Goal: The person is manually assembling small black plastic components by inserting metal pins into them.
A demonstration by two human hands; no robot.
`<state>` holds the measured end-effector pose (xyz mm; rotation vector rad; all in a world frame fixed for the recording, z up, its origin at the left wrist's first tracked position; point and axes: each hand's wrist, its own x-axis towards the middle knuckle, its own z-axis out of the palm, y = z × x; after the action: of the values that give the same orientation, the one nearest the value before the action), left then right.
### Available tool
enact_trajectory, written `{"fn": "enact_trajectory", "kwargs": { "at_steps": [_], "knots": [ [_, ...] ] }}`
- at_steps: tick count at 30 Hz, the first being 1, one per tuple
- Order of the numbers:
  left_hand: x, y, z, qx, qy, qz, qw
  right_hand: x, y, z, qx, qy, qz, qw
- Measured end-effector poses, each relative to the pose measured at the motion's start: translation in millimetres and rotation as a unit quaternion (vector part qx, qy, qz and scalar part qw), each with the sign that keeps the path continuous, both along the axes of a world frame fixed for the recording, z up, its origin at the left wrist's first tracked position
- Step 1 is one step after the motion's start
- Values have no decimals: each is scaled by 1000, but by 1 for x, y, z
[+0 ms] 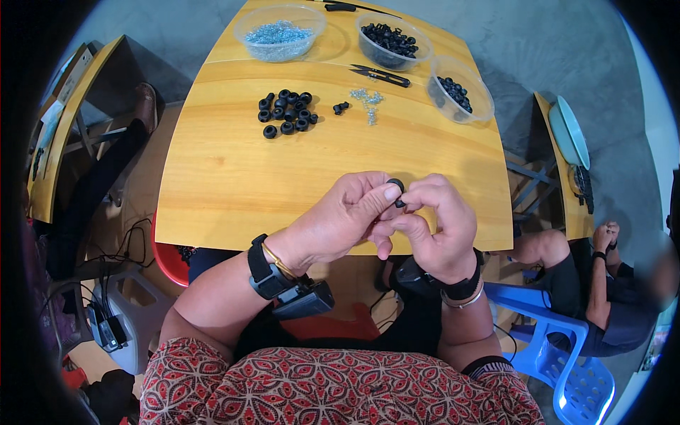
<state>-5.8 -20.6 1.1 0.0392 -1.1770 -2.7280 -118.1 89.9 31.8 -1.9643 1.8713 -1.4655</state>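
Above the table's near edge, my left hand [347,212] pinches a small round black part [396,185] between thumb and fingers. My right hand [445,227] is closed beside it, fingertips on a narrower black piece at the part's lower end; whether the two pieces are joined I cannot tell. Farther off on the wooden table [219,184] lies a group of hollow round black parts [290,114]. To their right are a few smaller black pieces [341,108] and a scatter of tiny shiny metal pieces [368,99]. Black thread snips [382,76] rest behind these.
Along the far side stand a clear tub [249,48] of bluish-silver small pieces and two clear tubs [394,64] [453,112] of black parts. A blue plastic chair [549,340] is at right, near a seated person [602,290]. Below the table's left edge is a red basin [166,258].
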Motion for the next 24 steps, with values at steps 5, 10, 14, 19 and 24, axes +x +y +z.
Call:
{"fn": "enact_trajectory", "kwargs": {
  "at_steps": [5, 10, 14, 19, 24],
  "knots": [
    [0, 0, -1, -17, 12, -28, 999, -4, -2, 1, 69, -103, 33, 992],
    [0, 2, -6, -8, 25, -38, 999, -6, -3, 1, 93, -50, 71, 992],
    [-1, 5, -2, 90, -15, -16, 996, -2, -6, -7, 83, -43, 56, 994],
    [1, 0, -6, 175, 0, -51, 983, -4, -6, -8, 98, -81, 66, 990],
    [1, -3, -10, 154, -19, -73, 985, -6, -7, -5, 91, -31, 54, 994]
  ]
}}
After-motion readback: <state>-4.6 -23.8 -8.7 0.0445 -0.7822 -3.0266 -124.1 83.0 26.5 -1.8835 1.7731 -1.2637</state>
